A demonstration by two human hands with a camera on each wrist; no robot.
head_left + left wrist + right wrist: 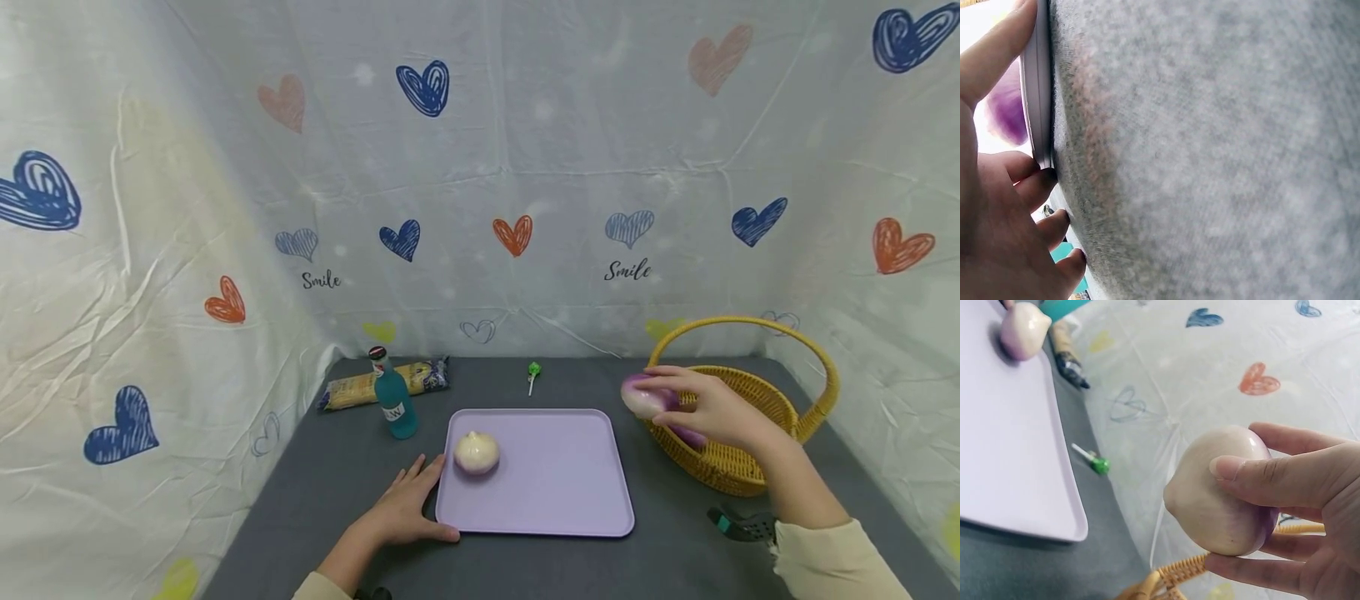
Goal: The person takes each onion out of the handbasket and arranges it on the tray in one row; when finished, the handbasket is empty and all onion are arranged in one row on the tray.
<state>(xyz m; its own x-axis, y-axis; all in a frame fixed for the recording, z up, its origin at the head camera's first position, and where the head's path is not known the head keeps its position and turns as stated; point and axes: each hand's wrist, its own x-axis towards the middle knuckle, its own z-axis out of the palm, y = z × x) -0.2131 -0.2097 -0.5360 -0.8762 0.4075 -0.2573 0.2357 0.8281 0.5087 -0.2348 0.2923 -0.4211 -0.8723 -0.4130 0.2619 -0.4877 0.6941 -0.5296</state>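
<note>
My right hand holds a purple-and-white onion beside the left rim of a yellow wicker basket. In the right wrist view the thumb lies across the onion's pale side, with the fingers around its purple side. A second onion rests on the left part of a lilac tray. My left hand is spread at the tray's left edge, thumb by the near corner and fingers farther up the side. Inside the basket, partly hidden below my right hand, shows a purple thing.
Behind the tray's left side stands a teal bottle with a dark cap. A yellow packet lies behind it. A green lollipop lies beyond the tray. The basket's tall handle arches over it. A heart-printed curtain surrounds the grey table.
</note>
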